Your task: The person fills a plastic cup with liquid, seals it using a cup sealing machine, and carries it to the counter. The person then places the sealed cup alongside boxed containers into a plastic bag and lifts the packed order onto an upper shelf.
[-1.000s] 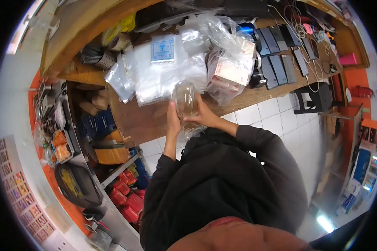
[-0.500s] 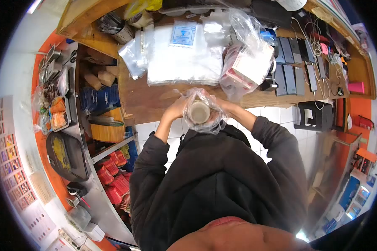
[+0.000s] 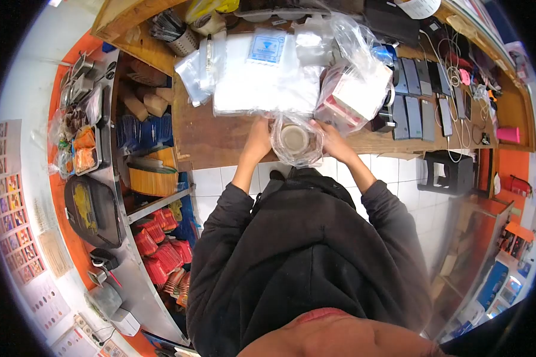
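Note:
At the front edge of the wooden table, a clear plastic bag (image 3: 282,152) surrounds a round greyish-beige thing (image 3: 295,138) with a pale ring-shaped rim. Whether that is a cup, a jar or a roll, I cannot tell. On the bag's left side, my left hand (image 3: 259,141) is closed on the plastic, its fingertips partly hidden. My right hand (image 3: 335,143) grips the bag from the right, fingers curled at its upper edge. Just beyond lies a stack of clear plastic bags (image 3: 262,89) with a blue-printed label (image 3: 264,47) on top.
Right of the stack, a white and red box (image 3: 360,95) sits in clear plastic. Several phones (image 3: 412,116) and tangled cables (image 3: 452,65) lie farther right. A black stool (image 3: 446,172) stands below the table. Left are shelves with red packets (image 3: 161,256) and a metal counter (image 3: 116,208).
Both hands have moved forward and slightly right with the bagged round thing, from near my body to over the table's edge. My hands are farther apart at the bag's sides.

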### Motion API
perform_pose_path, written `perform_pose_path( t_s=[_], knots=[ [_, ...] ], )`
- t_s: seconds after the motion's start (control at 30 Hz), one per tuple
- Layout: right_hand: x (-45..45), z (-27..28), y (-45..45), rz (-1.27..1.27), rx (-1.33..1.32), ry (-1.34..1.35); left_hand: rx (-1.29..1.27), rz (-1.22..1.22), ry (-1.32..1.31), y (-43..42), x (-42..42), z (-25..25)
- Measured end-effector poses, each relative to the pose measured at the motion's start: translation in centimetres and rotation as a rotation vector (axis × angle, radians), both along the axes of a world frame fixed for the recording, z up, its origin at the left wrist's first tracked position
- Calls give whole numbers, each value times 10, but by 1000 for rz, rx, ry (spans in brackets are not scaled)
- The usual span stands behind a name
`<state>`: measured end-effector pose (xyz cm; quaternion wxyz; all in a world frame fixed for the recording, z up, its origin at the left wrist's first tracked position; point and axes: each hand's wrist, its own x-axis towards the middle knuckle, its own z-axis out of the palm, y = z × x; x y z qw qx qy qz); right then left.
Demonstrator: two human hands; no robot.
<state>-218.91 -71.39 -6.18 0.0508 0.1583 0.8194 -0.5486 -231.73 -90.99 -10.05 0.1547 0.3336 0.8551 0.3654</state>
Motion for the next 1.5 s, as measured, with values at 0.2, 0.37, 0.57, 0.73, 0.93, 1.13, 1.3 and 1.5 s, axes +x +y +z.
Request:
perform_pose_path(
  t_s=[0.2, 0.37, 0.57, 0.73, 0.93, 1.13, 1.3, 1.5],
  knots=[
    [39, 54, -10, -420, -714, -178, 620, 353, -754, -1, 12, 61],
    [34, 61, -26, -336, -48, 78, 322, 275, -251, 10, 26, 119],
    [37, 100, -10, -391, 118, 212, 642, 157, -472, -24, 25, 157],
    [16, 132, -23, -386, -708, 402, 874, -27, -604, -4, 34, 178],
    [21, 123, -25, -402, -837, 460, 1137, 135, -1054, -4, 51, 154],
    [-5, 104, -35, -333, -3, 794, 573, 45, 495, 7, 40, 163],
    [-24, 101, -48, -338, -402, 709, 840, -65, -358, 29, 37, 140],
    [-36, 86, -29, -261, -411, 542, 857, -77, -412, 46, 33, 125]
  ],
)
